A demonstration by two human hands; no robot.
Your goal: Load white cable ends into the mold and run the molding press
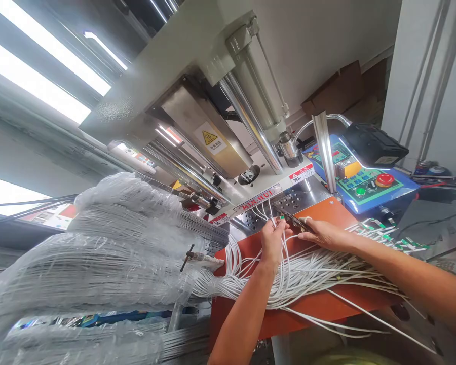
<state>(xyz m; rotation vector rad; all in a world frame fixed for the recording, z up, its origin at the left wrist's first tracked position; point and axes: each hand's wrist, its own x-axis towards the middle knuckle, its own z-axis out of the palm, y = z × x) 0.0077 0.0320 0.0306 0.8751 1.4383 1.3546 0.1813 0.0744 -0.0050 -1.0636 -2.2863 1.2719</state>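
In front of the moulding press, my left hand (272, 241) is closed in a pinch on a white cable (285, 248). A small green tip (282, 218) shows at its fingertips. To its right, my right hand (325, 235) grips the end of a dark metal bar (298, 222), which lies at the press's front edge. Several white cables run from the bar area toward the press opening. Below both hands, a large bundle of white cables (304, 281) spreads over the orange-red work surface (247, 317). Many cable ends at the right carry green tips (406, 245).
The press (256, 198) with shiny guide columns (253, 124) stands ahead. At the right is a blue control box (399, 191) with a red button, under a black lamp (376, 144). Plastic-wrapped cable bundles (110, 274) fill the left, beside a T-handled clamp (188, 257).
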